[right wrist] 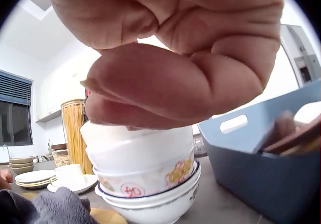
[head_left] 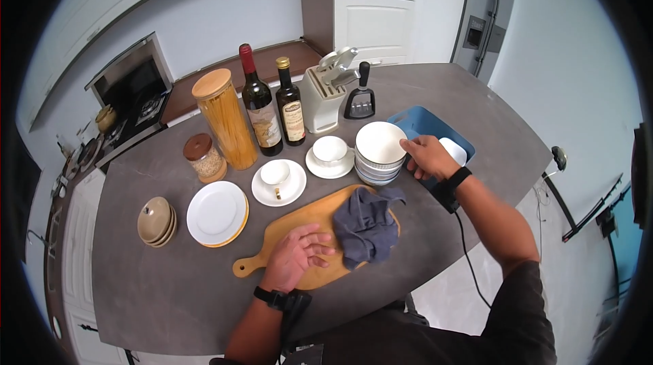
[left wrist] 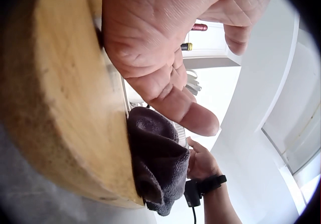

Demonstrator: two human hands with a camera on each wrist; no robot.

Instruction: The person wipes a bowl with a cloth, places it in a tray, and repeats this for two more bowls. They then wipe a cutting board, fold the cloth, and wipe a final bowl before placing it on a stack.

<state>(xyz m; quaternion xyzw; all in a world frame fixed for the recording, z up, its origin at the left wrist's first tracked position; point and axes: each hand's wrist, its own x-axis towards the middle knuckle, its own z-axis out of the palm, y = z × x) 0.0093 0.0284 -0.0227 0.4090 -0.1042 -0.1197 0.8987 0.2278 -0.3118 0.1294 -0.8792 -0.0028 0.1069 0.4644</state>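
Observation:
My right hand [head_left: 433, 157] is at the near right rim of the top white bowl [head_left: 381, 142], pinching the rim between thumb and curled fingers. That bowl tops a stack of several bowls [right wrist: 145, 181], some with printed patterns and a dark blue rim. In the right wrist view the curled fingers cover part of the top bowl. My left hand [head_left: 298, 256] is over the wooden cutting board [head_left: 279, 232], fingers relaxed and holding nothing. A crumpled dark grey cloth [head_left: 367, 222] lies on the board, just right of the left hand.
Right of the bowls stands a blue bin [head_left: 428, 123] with a white item inside. Two cups on saucers [head_left: 277, 191], stacked plates [head_left: 216, 214] and brown bowls [head_left: 156, 221] sit left. Behind are jars, a wine bottle [head_left: 262, 117], a darker bottle [head_left: 291, 110] and a knife block [head_left: 323, 100].

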